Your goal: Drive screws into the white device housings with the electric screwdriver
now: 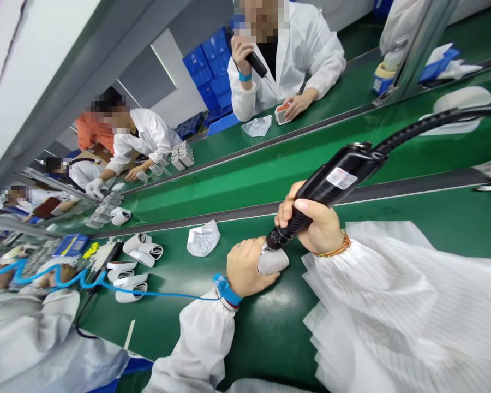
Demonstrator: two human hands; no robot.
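Observation:
My right hand (317,221) is wrapped round a black electric screwdriver (327,180), tilted with its cable running off to the upper right. Its nose meets a small white plastic housing (273,262) on the green bench; the bit tip is hidden. Around the housing's left side curl the fingers of my left hand (247,265), holding it against the bench. A blue wrist strap (228,290) with a coiled cord circles my left wrist. Just beyond that hand lies a clear bag of small metal parts (203,238), apparently screws.
White curved housings (133,281) stand to the left, near a blue tray (71,245) and yellow bits (90,250). A green conveyor belt (229,169) crosses beyond the bench edge. Across it a co-worker (286,60) holds another screwdriver. Stacked plastic sheets (388,234) lie under my right sleeve.

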